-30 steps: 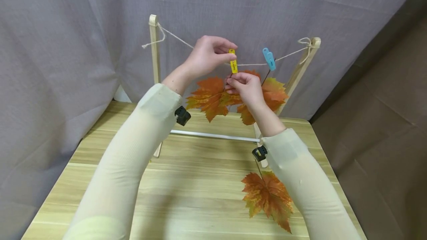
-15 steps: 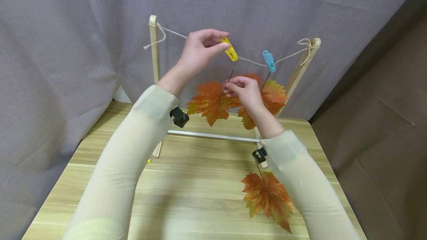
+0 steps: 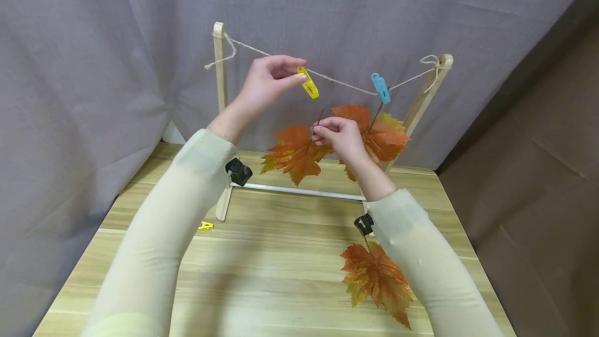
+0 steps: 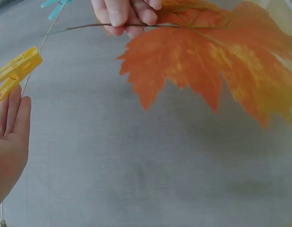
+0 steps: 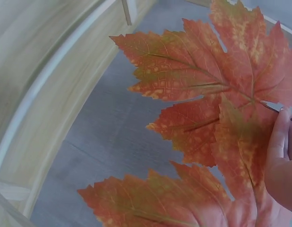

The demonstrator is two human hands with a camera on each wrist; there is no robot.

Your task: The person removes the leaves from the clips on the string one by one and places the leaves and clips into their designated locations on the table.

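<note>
Between thumb and fingers my left hand [image 3: 269, 83] pinches a yellow clothespin [image 3: 307, 82], just in front of the sagging string [image 3: 343, 83]. In the left wrist view that clothespin [image 4: 19, 71] is at the left edge. Lower and to the right, my right hand [image 3: 343, 137] pinches the thin dark stem of an orange maple leaf [image 3: 296, 152], whose stem tip points up, apart from the clothespin. A blue clothespin [image 3: 381, 88] on the string holds a second maple leaf [image 3: 386, 137] by its stem, partly behind my right hand. Both leaves overlap in the right wrist view.
Two wooden posts [image 3: 220, 69] carry the string, joined low down by a white rod [image 3: 299, 190]. A third maple leaf [image 3: 376, 282] lies on the wooden table [image 3: 262, 274] near my right forearm. Another yellow clothespin [image 3: 206, 225] lies beside the left post's foot. Grey curtain [image 3: 327, 4] hangs behind.
The yellow clothespin in my left hand has come away from the leaf stem and string, moving left. My right hand has lowered slightly with the leaf. The string's middle now runs straighter.
</note>
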